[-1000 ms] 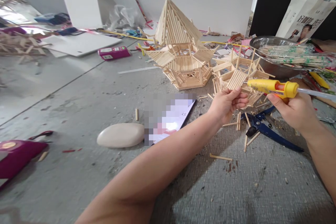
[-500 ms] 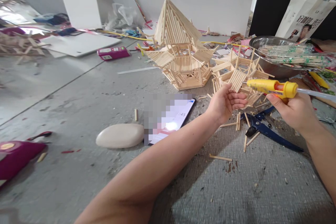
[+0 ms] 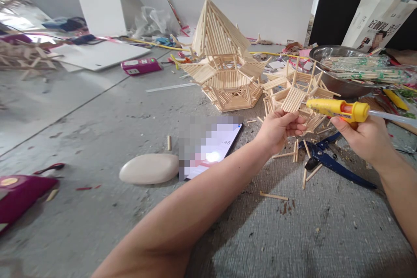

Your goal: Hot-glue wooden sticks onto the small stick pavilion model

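A yellow glue gun [image 3: 339,108] is gripped in my right hand [image 3: 368,137], its nozzle pointing left at a slanted panel of wooden sticks [image 3: 294,99]. That panel lies on the front of a small stick structure [image 3: 298,79]. My left hand [image 3: 283,128] is closed at the panel's lower edge, thumb and forefinger pinched together; whatever lies between the fingertips is too small to make out. Left of this stands a taller stick model [image 3: 228,79] with a pointed roof. Blue-handled cutters [image 3: 335,165] lie below my hands among short cut sticks [image 3: 296,151].
A phone [image 3: 211,147] and a pale oval object [image 3: 149,168] lie left of my forearm. A metal bowl [image 3: 345,89] holds wrapped sticks at the right, near a white bag [image 3: 374,17]. Purple boxes [image 3: 140,66] and white boards [image 3: 100,55] are on the left.
My left thumb and fingers have shifted from the panel's face down to its lower edge, and more of the panel shows. The glue gun and my right hand have hardly moved.
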A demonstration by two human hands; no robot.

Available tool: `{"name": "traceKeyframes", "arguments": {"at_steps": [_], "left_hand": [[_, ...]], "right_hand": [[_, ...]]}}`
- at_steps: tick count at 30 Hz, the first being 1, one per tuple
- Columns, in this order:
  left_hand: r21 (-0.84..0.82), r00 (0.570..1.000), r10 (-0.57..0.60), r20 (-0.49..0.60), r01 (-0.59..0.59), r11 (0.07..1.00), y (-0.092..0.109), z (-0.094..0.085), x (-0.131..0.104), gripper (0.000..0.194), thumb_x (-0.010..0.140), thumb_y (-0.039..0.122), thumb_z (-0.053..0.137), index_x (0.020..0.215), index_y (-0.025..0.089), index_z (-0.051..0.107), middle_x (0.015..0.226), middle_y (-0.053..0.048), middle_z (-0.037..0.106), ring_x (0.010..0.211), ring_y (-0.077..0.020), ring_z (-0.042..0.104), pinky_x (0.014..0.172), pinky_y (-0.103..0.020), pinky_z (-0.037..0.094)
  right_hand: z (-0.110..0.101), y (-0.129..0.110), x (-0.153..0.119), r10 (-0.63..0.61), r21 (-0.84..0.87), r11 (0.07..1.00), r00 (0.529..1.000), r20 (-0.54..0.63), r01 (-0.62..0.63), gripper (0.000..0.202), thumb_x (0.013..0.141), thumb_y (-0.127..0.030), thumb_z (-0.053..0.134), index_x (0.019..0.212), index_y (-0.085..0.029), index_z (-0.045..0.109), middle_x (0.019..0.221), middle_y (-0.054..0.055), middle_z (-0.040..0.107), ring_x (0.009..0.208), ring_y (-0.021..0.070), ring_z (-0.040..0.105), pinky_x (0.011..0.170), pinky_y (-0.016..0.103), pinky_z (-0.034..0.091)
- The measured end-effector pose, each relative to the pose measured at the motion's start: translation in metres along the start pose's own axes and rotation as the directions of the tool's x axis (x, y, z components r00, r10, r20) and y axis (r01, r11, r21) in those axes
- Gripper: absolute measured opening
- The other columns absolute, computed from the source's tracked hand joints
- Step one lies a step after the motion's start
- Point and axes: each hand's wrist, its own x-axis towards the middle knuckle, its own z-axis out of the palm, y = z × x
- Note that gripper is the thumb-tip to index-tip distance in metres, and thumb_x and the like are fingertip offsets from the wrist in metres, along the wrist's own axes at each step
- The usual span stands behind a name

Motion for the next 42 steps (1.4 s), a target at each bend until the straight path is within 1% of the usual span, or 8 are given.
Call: {"name": "traceKeyframes", "arguments": {"at_steps": [5, 10, 20, 29, 34, 36, 39, 42], "left_hand": [[0.015, 1.0, 0.012, -0.009, -0.012, 1.0, 0.0001, 0.0013, 0.0002, 0.02, 0.083, 0.007, 0.049, 0.065, 0.009, 0.057, 0.058, -0.003, 0.063, 0.046, -0.0078, 0.059, 0.047, -0.02, 0.045], [0.002, 1.0, 0.005, -0.014, -0.005, 1.0, 0.0011, 0.0022, -0.0006, 0.019, 0.082, 0.008, 0.049, 0.065, 0.009, 0.058, 0.058, -0.004, 0.064, 0.047, -0.008, 0.059, 0.049, -0.02, 0.046], [-0.052, 0.997, -0.075, -0.001, 0.075, 0.996, 0.0034, -0.0018, 0.0, 0.022, 0.068, 0.01, 0.042, 0.061, 0.005, 0.063, 0.055, -0.011, 0.064, 0.05, -0.0133, 0.061, 0.054, -0.023, 0.048], [-0.089, 0.989, -0.145, 0.024, 0.147, 0.985, 0.0069, -0.0038, 0.0002, 0.026, 0.07, 0.016, 0.041, 0.064, 0.005, 0.064, 0.056, -0.011, 0.065, 0.051, -0.0135, 0.061, 0.053, -0.023, 0.047], [-0.125, 0.989, -0.146, 0.035, 0.149, 0.981, 0.0089, -0.0023, -0.0014, 0.033, 0.081, 0.023, 0.04, 0.063, 0.007, 0.062, 0.057, -0.011, 0.066, 0.05, -0.0134, 0.062, 0.05, -0.022, 0.048], [-0.094, 0.991, -0.129, 0.028, 0.131, 0.987, 0.0085, -0.0006, -0.0017, 0.03, 0.084, 0.022, 0.045, 0.063, 0.008, 0.061, 0.056, -0.009, 0.065, 0.049, -0.0115, 0.061, 0.049, -0.02, 0.048], [-0.015, 0.993, -0.118, 0.024, 0.118, 0.993, 0.0071, 0.0004, -0.0007, 0.024, 0.083, 0.01, 0.048, 0.062, 0.007, 0.06, 0.054, -0.007, 0.064, 0.047, -0.0085, 0.06, 0.049, -0.017, 0.047], [0.072, 0.99, -0.126, 0.057, 0.122, 0.99, 0.0098, -0.0048, -0.0004, 0.023, 0.081, 0.006, 0.047, 0.062, 0.009, 0.059, 0.053, -0.006, 0.063, 0.045, -0.008, 0.059, 0.047, -0.017, 0.047]], "right_hand": [[0.0002, 0.0012, -0.0006, 0.015, -0.021, 1.0, 1.0, 0.012, -0.015, 0.04, 0.081, -0.051, 0.046, 0.064, -0.02, 0.064, 0.054, 0.004, 0.06, 0.053, 0.0187, 0.057, 0.051, 0.033, 0.041], [0.002, 0.0024, -0.0005, 0.017, 0.013, 1.0, 1.0, 0.007, -0.017, 0.038, 0.081, -0.051, 0.047, 0.072, -0.019, 0.065, 0.064, 0.007, 0.065, 0.064, 0.0215, 0.061, 0.056, 0.034, 0.044], [0.0002, -0.0012, 0.0021, 0.005, -0.007, 1.0, 1.0, 0.0, -0.005, 0.036, 0.08, -0.049, 0.047, 0.064, -0.022, 0.063, 0.054, 0.003, 0.059, 0.054, 0.019, 0.057, 0.051, 0.032, 0.04], [0.0, -0.0017, 0.0021, 0.014, -0.004, 1.0, 1.0, 0.003, -0.014, 0.036, 0.08, -0.049, 0.047, 0.064, -0.021, 0.063, 0.053, 0.004, 0.059, 0.054, 0.0188, 0.057, 0.052, 0.032, 0.039], [0.0002, -0.0011, 0.0017, 0.036, 0.005, 0.999, 0.999, 0.011, -0.036, 0.038, 0.079, -0.051, 0.047, 0.062, -0.02, 0.063, 0.051, 0.004, 0.057, 0.053, 0.02, 0.056, 0.051, 0.033, 0.039], [0.0013, -0.0007, 0.0015, 0.032, 0.005, 0.999, 0.999, 0.012, -0.032, 0.037, 0.079, -0.05, 0.047, 0.066, -0.02, 0.064, 0.055, 0.004, 0.059, 0.057, 0.021, 0.058, 0.053, 0.034, 0.041], [0.0014, -0.0011, 0.002, 0.02, 0.002, 1.0, 1.0, 0.006, -0.02, 0.036, 0.08, -0.049, 0.047, 0.072, -0.019, 0.066, 0.064, 0.007, 0.064, 0.065, 0.0231, 0.062, 0.058, 0.035, 0.044], [-0.0051, -0.0013, 0.0034, 0.017, 0.008, 1.0, 1.0, 0.016, -0.017, 0.035, 0.08, -0.049, 0.048, 0.069, -0.019, 0.064, 0.065, 0.008, 0.066, 0.066, 0.0224, 0.063, 0.058, 0.034, 0.045]]}}
